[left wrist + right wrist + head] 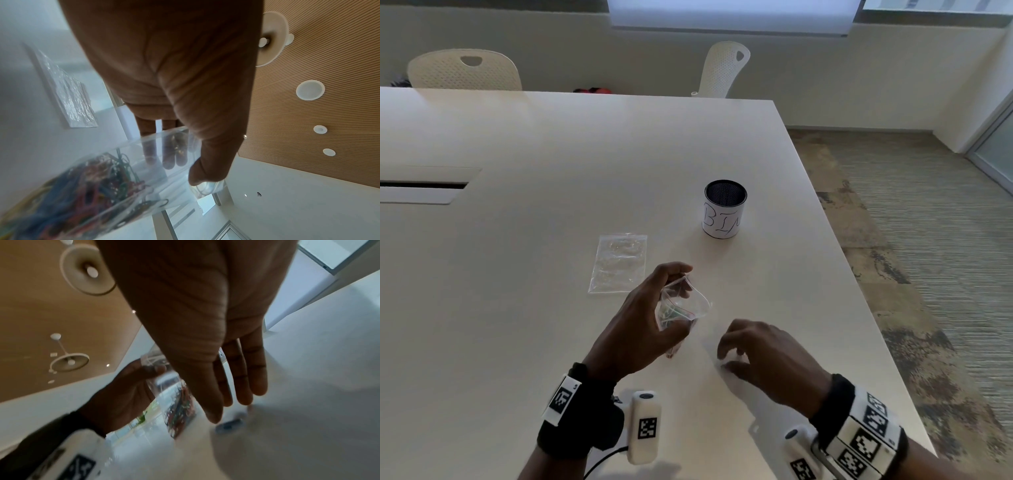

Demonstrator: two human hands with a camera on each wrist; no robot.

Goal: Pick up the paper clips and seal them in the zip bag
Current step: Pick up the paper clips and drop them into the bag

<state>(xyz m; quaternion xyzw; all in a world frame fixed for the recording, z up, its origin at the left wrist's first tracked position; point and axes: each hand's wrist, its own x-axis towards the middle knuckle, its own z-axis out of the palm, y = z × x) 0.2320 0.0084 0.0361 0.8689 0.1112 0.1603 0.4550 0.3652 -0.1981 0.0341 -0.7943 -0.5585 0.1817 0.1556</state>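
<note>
A clear zip bag [688,305] with several coloured paper clips [82,186] in it hangs just above the white table [551,144]. My left hand [647,318] grips its upper part; in the left wrist view the thumb [211,162] is on the near side and the fingers [168,155] show through the plastic. The bag's [179,404] mouth looks spread apart. My right hand [743,353] hovers low over the table to the right of the bag and holds nothing. Its fingers [242,386] reach down toward a small blurred dark thing [230,426] on the table.
A second clear zip bag [619,263] lies flat on the table behind my left hand. A black mesh cup labelled BIN [724,212] stands further back on the right. The table's right edge [859,284] runs close by, above carpet. Two white chairs [465,70] stand beyond the table.
</note>
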